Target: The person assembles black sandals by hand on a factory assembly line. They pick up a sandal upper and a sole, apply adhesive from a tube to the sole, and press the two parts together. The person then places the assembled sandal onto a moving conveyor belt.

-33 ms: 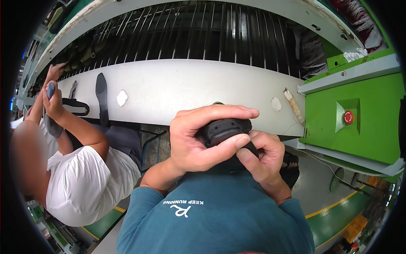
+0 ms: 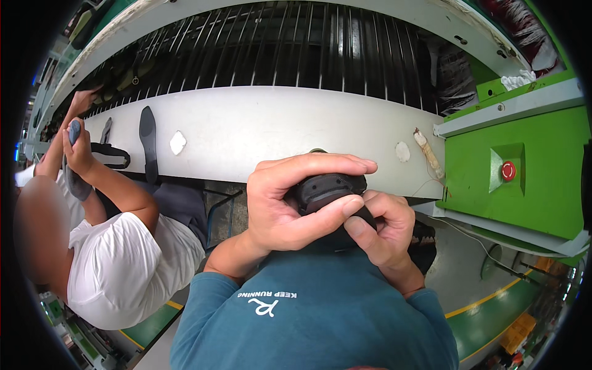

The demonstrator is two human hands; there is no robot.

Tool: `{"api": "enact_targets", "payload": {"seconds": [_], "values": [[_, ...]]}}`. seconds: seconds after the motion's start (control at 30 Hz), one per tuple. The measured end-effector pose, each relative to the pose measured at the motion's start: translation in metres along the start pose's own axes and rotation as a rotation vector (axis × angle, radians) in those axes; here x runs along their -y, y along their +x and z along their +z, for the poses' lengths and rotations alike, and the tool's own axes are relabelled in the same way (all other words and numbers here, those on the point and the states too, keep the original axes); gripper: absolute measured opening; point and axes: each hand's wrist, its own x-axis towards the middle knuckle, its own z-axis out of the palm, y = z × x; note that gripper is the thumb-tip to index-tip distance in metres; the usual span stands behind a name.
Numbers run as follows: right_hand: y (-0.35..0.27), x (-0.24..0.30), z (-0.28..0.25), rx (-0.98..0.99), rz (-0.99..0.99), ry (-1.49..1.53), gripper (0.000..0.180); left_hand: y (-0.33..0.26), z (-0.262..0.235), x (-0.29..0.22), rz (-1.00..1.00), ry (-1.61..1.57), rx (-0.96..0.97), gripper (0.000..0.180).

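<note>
In front of my chest I hold a black shoe (image 2: 330, 185) with a mesh-like surface and small dark holes. My left hand (image 2: 274, 200) wraps round it, fingers over the far side and thumb along the near side. My right hand (image 2: 390, 231) pinches the shoe's right end between thumb and fingers. Much of the shoe is hidden behind my hands. A dark shoe sole (image 2: 148, 139) lies on the white worktop (image 2: 265, 123) to the left, beside a white pad (image 2: 177, 142).
Beyond the worktop runs a rack of metal rollers (image 2: 308, 46). At the right stands a green machine (image 2: 475, 209) with a red button (image 2: 507, 171); a taped brush-like tool (image 2: 428, 153) lies near it. A co-worker (image 2: 123, 265) sits at my left, holding a grey object (image 2: 74, 131).
A hand at the far left, beyond the co-worker, has shifted slightly. My hands and the shoe stay practically in place.
</note>
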Motion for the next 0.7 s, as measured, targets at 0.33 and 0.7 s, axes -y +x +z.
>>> {"api": "enact_targets", "payload": {"seconds": [0.33,0.7], "values": [[0.002,0.008,-0.002,-0.001,0.049,-0.040,0.018,-0.001,0.003,-0.004,-0.034,0.002,-0.028,0.027],[0.024,0.012,0.001,-0.099,0.124,-0.110,0.028,0.016,-0.001,0.005,0.002,0.104,0.015,0.048]]}}
